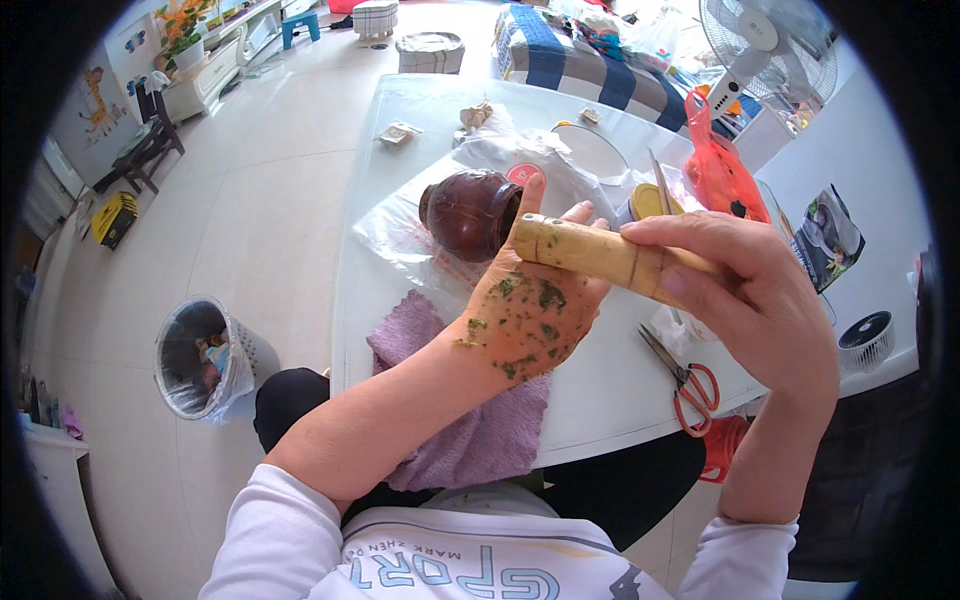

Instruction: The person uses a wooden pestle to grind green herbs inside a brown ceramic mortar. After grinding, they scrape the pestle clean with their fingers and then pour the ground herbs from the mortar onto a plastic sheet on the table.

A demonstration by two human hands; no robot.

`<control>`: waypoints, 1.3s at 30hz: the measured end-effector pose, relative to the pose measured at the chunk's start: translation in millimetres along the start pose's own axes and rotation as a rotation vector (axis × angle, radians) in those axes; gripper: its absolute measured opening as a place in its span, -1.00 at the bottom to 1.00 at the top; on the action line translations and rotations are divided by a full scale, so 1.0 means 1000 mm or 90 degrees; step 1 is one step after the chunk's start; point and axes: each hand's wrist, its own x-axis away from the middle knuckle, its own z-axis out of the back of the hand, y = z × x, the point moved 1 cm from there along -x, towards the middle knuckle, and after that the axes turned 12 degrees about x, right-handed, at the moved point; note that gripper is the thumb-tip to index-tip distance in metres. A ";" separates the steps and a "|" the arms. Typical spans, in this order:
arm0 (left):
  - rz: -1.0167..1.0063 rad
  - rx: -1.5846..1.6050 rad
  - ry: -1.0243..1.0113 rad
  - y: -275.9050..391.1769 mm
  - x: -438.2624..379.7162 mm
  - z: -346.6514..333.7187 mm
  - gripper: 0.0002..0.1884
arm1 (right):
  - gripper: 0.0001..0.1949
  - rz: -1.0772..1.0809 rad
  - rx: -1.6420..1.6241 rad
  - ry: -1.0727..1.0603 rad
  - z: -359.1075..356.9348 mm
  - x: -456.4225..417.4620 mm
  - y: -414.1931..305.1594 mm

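My left hand [544, 315] is stretched out over the table, back upward, with bits of chopped green leaf stuck to its skin. Several of its fingers show apart beyond a light wooden cylinder, probably bamboo [581, 247], which lies across the knuckle area. My right hand [750, 285] grips the far end of that cylinder from the right side. Just past the left fingers, a dark brown glazed jar [471, 214] rests on its side, its mouth toward the hand. Under the left wrist is a purple towel [480, 442]. The cylinder partly hides the left fingers.
Red-handled scissors [694, 397] lie near the table's right edge. A clear plastic bag [405, 229] is spread under the jar. A yellow-lidded can [651, 201] and a red plastic bag [724, 172] stand at the right. A lined bin [199, 360] is on the floor at left.
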 end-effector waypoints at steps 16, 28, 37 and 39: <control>-0.045 0.121 0.101 -0.001 0.000 0.000 -0.59 | -0.71 -0.020 -0.006 -0.080 0.009 -0.013 -0.004; 0.062 0.169 -0.080 0.007 -0.006 0.015 -0.45 | -0.73 0.035 -0.017 -0.027 0.008 -0.022 -0.004; -0.073 0.089 0.184 -0.005 -0.001 0.006 -0.65 | -0.69 0.020 -0.027 -0.027 0.024 -0.006 0.011; -0.031 0.127 0.083 0.000 -0.006 0.013 -0.66 | -0.65 -0.016 -0.042 -0.012 0.027 0.003 0.016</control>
